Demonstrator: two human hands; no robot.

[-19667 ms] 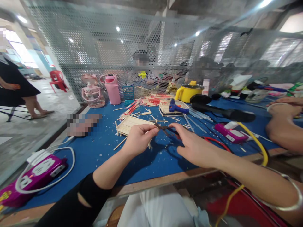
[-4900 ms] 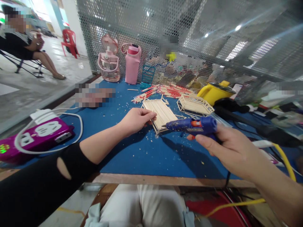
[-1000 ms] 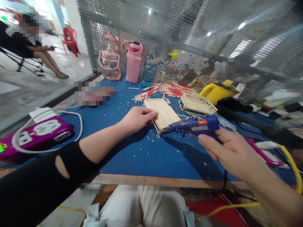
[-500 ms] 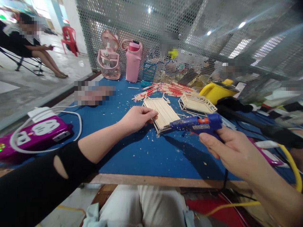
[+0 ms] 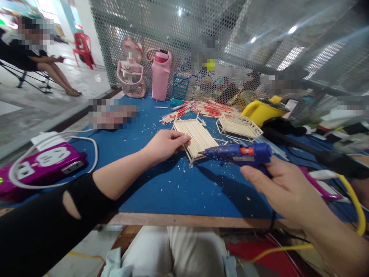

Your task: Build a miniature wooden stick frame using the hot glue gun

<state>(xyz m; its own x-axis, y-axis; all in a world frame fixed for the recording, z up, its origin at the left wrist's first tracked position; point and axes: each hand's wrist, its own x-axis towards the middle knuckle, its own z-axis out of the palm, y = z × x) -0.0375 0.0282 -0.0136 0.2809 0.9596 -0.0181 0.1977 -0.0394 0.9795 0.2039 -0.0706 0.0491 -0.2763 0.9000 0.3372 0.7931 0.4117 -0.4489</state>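
My right hand [image 5: 281, 184] grips a blue glue gun [image 5: 240, 153], its nozzle pointing left at the near corner of a flat panel of wooden sticks [image 5: 196, 137] lying on the blue table [image 5: 184, 184]. My left hand [image 5: 165, 144] rests on the left edge of that panel, its fingers curled against the sticks and steadying it. A second stick frame with railings [image 5: 239, 127] lies just behind and to the right.
Loose red-tipped sticks [image 5: 201, 109] are piled behind the panel. Two pink bottles [image 5: 160, 75] and a small blue basket [image 5: 180, 89] stand by the mesh screen. A purple power strip [image 5: 43, 164] lies at the left, a yellow pot [image 5: 263, 110] at the right. A person sits far left.
The glue gun has stayed at the panel's near corner, shifting only slightly to the right. My left hand has kept its place on the panel.
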